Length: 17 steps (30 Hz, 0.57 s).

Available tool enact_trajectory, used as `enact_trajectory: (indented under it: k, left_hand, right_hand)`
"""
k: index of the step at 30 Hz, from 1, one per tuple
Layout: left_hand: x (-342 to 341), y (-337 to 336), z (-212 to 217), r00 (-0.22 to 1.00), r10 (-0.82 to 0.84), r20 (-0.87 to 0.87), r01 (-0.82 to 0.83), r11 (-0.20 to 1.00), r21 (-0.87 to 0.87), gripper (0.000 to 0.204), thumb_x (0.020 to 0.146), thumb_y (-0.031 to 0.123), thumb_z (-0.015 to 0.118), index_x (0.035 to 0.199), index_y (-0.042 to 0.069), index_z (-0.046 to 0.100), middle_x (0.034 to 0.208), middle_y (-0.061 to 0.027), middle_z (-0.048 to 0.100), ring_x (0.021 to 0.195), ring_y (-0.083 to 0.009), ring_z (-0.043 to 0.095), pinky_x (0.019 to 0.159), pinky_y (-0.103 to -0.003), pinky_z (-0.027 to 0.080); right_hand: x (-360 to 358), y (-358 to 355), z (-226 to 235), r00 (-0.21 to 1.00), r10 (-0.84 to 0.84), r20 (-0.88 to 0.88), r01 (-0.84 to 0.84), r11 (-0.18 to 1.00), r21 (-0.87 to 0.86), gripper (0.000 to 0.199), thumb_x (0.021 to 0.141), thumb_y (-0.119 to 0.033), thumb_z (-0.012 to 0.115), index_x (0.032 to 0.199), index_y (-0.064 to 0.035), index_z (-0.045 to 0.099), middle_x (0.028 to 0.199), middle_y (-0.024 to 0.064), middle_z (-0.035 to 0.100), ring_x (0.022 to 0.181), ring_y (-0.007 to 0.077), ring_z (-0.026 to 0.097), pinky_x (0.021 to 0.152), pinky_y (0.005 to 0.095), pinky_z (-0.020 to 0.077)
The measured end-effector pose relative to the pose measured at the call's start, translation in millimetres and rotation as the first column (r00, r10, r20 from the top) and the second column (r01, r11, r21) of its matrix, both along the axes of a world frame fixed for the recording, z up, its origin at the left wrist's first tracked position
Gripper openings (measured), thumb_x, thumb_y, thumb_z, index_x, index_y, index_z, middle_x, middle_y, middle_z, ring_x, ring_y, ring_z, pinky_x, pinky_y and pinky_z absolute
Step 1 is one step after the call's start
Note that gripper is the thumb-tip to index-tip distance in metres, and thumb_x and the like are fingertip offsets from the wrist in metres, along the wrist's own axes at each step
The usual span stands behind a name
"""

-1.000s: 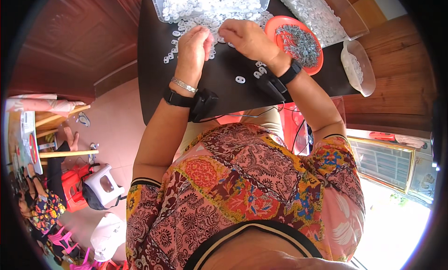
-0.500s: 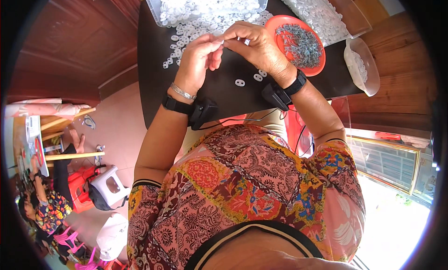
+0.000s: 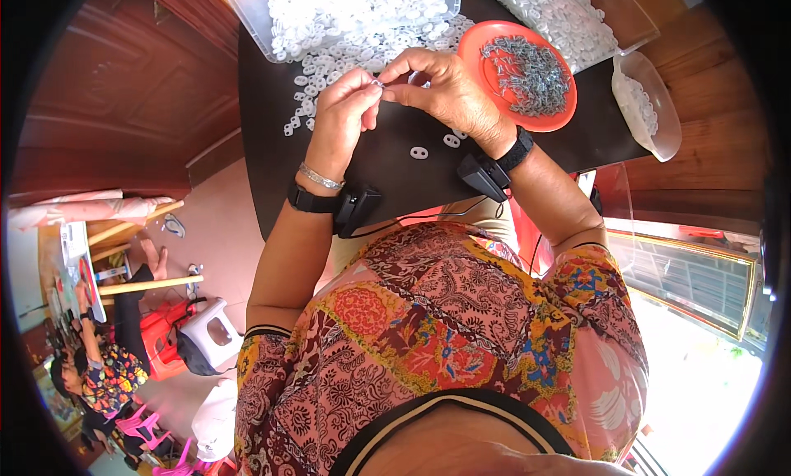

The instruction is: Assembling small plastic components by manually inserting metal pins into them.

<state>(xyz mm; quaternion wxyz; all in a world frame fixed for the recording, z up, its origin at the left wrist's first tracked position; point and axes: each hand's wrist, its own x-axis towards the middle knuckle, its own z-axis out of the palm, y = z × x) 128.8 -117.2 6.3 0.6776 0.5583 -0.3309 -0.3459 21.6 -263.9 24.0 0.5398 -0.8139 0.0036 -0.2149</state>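
Observation:
My left hand (image 3: 344, 114) and my right hand (image 3: 449, 89) meet over the dark table, fingertips pinched together. Between them is a small white plastic piece (image 3: 376, 83), mostly covered by the fingers. Just beyond my hands, loose white oval two-holed pieces (image 3: 325, 66) spread over the table. Nearer to me lies a single white two-holed piece (image 3: 419, 153); another (image 3: 451, 141) rests beside my right wrist. To the right of my right hand stands an orange-red plate (image 3: 475, 44) heaped with small grey metal parts (image 3: 534, 79).
A clear tub (image 3: 254, 23) full of white pieces stands at the far side. At the far right are a clear bag (image 3: 548, 19) of white pieces and a translucent scoop-like container (image 3: 666, 142). Cabled black devices hang at both wrists. Another person (image 3: 111, 377) is at the far left.
The view has shifted slightly. My hands stay pinched together, with the fingertips a little differently placed around the small white piece.

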Motion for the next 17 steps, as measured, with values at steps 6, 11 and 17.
enact_trajectory:
  k: [6,11,17]
  left_hand:
    - [-1.9,0.7,1.3,0.988,0.012,0.154,-0.025,0.996,0.084,0.015,0.09,0.016,0.053,0.08,0.004,0.057,0.062,0.0018,0.049,0.052,-0.0049,0.043,0.049,-0.019,0.033]
    - [-6.0,0.2,2.9,0.981,-0.013,0.195,-0.015,0.99,0.142,0.015,0.091,0.015,0.052,0.082,0.003,0.055,0.064,0.0017,0.049,0.054,-0.0044,0.042,0.049,-0.019,0.034]
    - [-5.9,-0.3,3.6,0.976,-0.041,0.215,0.005,0.986,0.165,0.017,0.092,0.018,0.052,0.085,0.003,0.056,0.063,0.0021,0.048,0.054,-0.0043,0.042,0.049,-0.02,0.033]
  right_hand:
    - [-0.8,-3.2,-6.4,0.998,-0.055,-0.01,0.054,0.997,-0.062,0.011,0.084,-0.013,0.066,0.09,-0.0034,0.067,0.082,0.0048,0.066,0.076,0.0116,0.061,0.069,0.0257,0.047]
    - [-3.9,-0.3,-1.9,0.989,-0.123,0.084,0.145,0.923,-0.358,0.014,0.078,-0.014,0.065,0.085,-0.0024,0.064,0.077,0.0117,0.064,0.07,0.0259,0.064,0.063,0.034,0.0495]
    - [-6.5,-2.6,0.2,0.986,-0.111,0.124,0.155,0.885,-0.439,0.013,0.078,-0.014,0.063,0.083,-0.0019,0.063,0.079,0.0122,0.064,0.071,0.0285,0.063,0.062,0.0374,0.0491]
